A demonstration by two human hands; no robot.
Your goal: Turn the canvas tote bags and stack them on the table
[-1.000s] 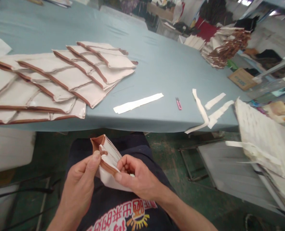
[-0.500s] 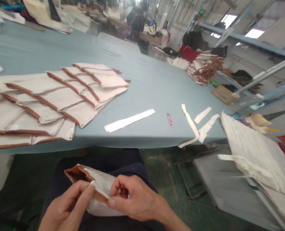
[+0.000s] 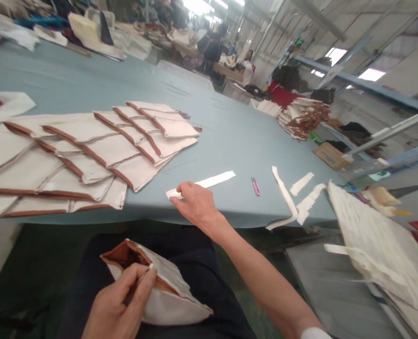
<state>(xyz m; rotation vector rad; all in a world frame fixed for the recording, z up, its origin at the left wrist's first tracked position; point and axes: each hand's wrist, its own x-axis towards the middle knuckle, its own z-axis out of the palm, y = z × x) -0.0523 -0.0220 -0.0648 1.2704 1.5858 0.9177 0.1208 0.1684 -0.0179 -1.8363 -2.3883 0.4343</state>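
On my lap lies a cream fabric pouch [image 3: 176, 303] with a brown lining and its mouth partly spread. My left hand [image 3: 124, 296] is closed on the pouch's rim, thumb and forefinger pinching the edge, with a small white bit at the fingertips. Out over the table, my right hand [image 3: 196, 202] reaches down to the left part of a white strip [image 3: 217, 180]. Its thumb and forefinger are apart, and the strip lies flat beneath them, partly hidden by the hand.
Overlapping cream pouches with brown edging [image 3: 102, 148] cover the left of the blue-green table [image 3: 230, 127]. Pink thread snips [image 3: 256, 187] and several pale strips [image 3: 284, 193] lie to the right. Beyond them a cream fabric stack [image 3: 367, 235] stands beside the table. A cardboard box [image 3: 331, 155] sits farther back.
My right hand has left the pouch and moved forward onto the table, at the white strip. The left hand still pinches the pouch's rim. The view has tilted up slightly.
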